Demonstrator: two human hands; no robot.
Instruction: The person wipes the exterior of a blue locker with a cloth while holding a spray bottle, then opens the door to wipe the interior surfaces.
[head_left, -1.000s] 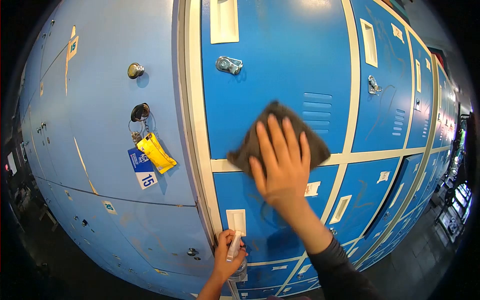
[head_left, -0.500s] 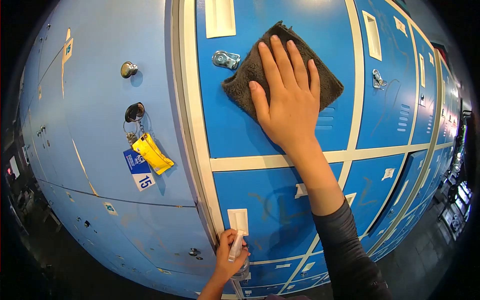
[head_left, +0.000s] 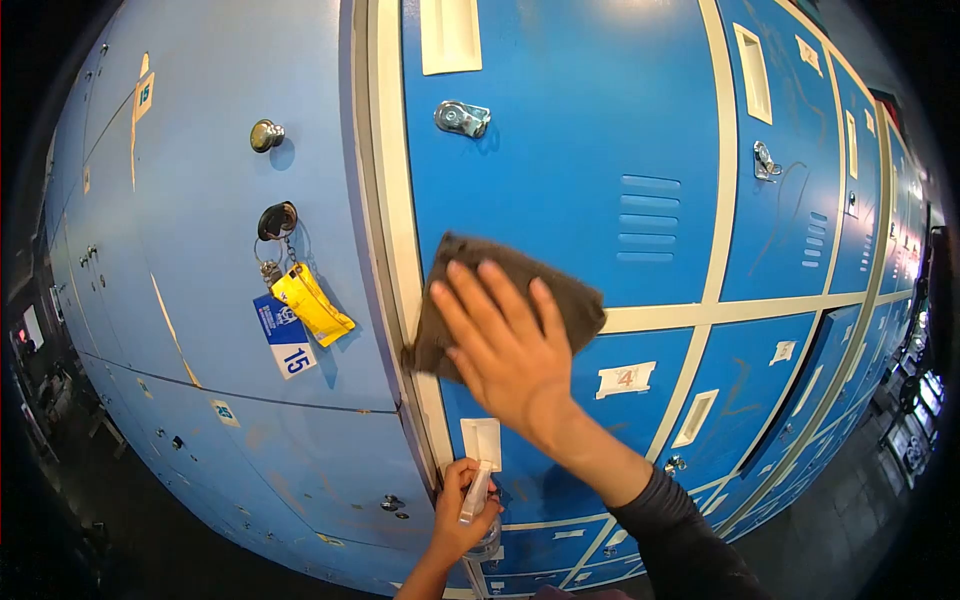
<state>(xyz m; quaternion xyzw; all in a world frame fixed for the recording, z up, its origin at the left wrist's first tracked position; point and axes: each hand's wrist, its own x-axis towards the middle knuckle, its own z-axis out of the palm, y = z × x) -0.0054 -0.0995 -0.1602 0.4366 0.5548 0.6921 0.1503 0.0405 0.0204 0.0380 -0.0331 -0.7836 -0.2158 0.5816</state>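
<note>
My right hand [head_left: 515, 355] lies over a dark grey-brown cloth [head_left: 580, 300], its fingers stretched out, holding it against the blue locker front. The cloth spans the lower left of the upper locker door [head_left: 560, 150] and the cream frame below, slightly blurred. Low in the view, my left hand [head_left: 462, 520] is closed around a clear spray bottle [head_left: 487, 545] with a pale trigger head [head_left: 476, 490]. Part of the bottle is hidden by the fingers. Just above that hand is a cream recessed handle [head_left: 481, 440].
A metal hasp [head_left: 463, 119] sticks out of the upper door. On the lighter blue locker at left, a round knob [head_left: 266, 135] protrudes and keys hang with a yellow tag [head_left: 313, 305] and a blue-white 15 tag [head_left: 284, 335]. More lockers curve away right, one door [head_left: 800, 390] ajar.
My right hand and the cloth have moved down and left across the upper door to its bottom edge, uncovering the vents. My left hand stays in place with the spray bottle.
</note>
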